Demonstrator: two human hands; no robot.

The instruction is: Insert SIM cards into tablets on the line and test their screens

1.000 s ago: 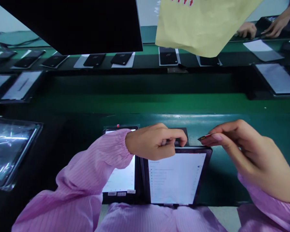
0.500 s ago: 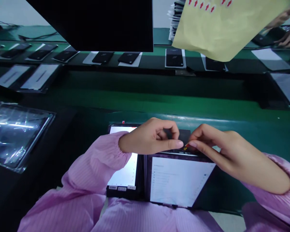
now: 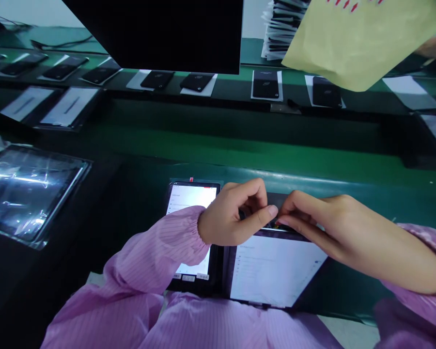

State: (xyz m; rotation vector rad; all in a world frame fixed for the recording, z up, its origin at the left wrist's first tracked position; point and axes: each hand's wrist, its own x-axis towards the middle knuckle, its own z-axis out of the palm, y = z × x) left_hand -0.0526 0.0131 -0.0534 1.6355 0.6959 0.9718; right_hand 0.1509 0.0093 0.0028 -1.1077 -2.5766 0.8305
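Two lit tablets stand side by side in front of me on the green bench. My left hand (image 3: 236,213) is curled at the top edge of the right tablet (image 3: 276,269), its thumb and fingers pinched on a small dark part there. My right hand (image 3: 330,228) comes in from the right, its fingertips pinched against the same spot and touching the left thumb. What the right fingers hold is hidden. The left tablet (image 3: 192,198) shows behind my left wrist, partly covered by my pink sleeve.
A black monitor (image 3: 160,29) hangs above. A yellow paper sheet (image 3: 363,43) hangs at the top right. Dark phones on white cards (image 3: 265,85) line the far conveyor. A film-wrapped tray (image 3: 25,189) lies at the left. Papers are stacked at the back (image 3: 281,29).
My right hand, which held a small red-tipped card in the air, moved left to the tablet's top edge and now meets my left fingers. The view shifted slightly.
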